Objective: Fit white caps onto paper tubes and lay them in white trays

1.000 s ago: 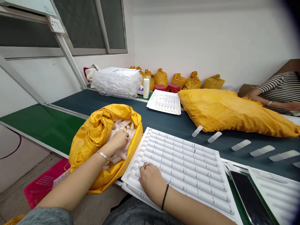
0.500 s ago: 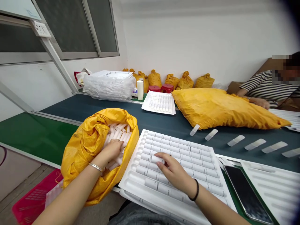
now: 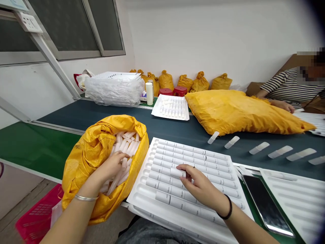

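White upon white, held a short tube (image 3: 177, 172) pinched between thumb and index finger of the right hand (image 3: 199, 183), over the middle of the moulded tray (image 3: 147, 192). Reached with the left hand (image 3: 110, 166) into the mouth of the yellow woven sack (image 3: 78, 169), just left of the tray, with fingers bent among the loose white tubes (image 3: 130, 148) heaped inside; could not tell whether gripping any. Wore a silver bangle (image 3: 86, 198) on the left wrist and a black band (image 3: 229, 208) on the right. Saw long printed cylinders (image 3: 188, 205) lying side by side in the tray's grooves. Had a dark-screened smartphone (image 3: 266, 200) just right of the tray, and a second grooved tray (image 3: 291, 205) farther right. Past the tray's far edge, saw the dark conveyor belt (image 3: 73, 115), bearing a spaced line of two-toned tubes (image 3: 259, 148) and a bulging yellow sack (image 3: 243, 112). Farther beyond the tray, saw a plastic-wrapped bundle (image 3: 114, 91) to the left, tied yellow sacks (image 3: 166, 80) by the wall, and a co-worker in a striped top (image 3: 279, 80) at far right.
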`<state>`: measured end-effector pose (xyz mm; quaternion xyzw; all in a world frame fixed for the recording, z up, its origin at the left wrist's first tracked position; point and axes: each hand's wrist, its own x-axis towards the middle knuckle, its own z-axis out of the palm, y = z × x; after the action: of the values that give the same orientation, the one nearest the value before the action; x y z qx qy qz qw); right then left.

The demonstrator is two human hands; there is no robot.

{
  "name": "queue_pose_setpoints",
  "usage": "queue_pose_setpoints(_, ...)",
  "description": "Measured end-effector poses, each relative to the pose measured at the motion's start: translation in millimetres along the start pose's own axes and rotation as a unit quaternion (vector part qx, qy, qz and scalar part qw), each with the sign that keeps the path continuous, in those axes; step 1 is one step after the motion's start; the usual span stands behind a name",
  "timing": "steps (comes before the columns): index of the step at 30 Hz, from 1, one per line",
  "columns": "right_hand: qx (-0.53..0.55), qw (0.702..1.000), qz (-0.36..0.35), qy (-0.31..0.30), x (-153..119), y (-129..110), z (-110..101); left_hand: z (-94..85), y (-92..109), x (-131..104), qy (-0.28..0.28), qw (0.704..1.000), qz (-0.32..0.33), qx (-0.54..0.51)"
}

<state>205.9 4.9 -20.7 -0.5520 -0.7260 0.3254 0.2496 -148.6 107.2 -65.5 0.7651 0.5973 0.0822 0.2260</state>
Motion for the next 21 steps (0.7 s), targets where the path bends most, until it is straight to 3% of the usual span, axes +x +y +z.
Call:
queue_pose_setpoints(4,-0.009,1.000,0.005,-0.016,-2.6,4.9,1.2,4.2,-5.0,-5.0,-0.021,1.000,-0.012,-0.004)
queue_pose_setpoints(8,-0.008,1.000,-0.002,-0.017,-3.4,5.3,1.3,-1.1,9.7,-5.1,0.027,1.000,-0.002,-0.010)
queue_pose_setpoints(11,0.007,1.000,-0.012,0.016,-2.8,-0.1,1.1,-9.1,38.7,-15.6,0.097,0.995,0.023,-0.012)
queue_pose_setpoints(14,0.024,0.996,-0.051,0.068,0.1,-10.8,1.5,-6.5,78.1,-30.7,0.164,0.976,0.137,-0.043)
queue_pose_setpoints(17,0.048,0.986,-0.129,0.093,3.6,-22.5,0.0,4.2,114.4,-39.3,0.149,0.950,0.262,-0.081)
queue_pose_setpoints(21,0.028,0.972,-0.214,0.095,3.9,-30.7,-11.2,12.8,140.4,-38.3,0.134,0.944,0.299,-0.041)
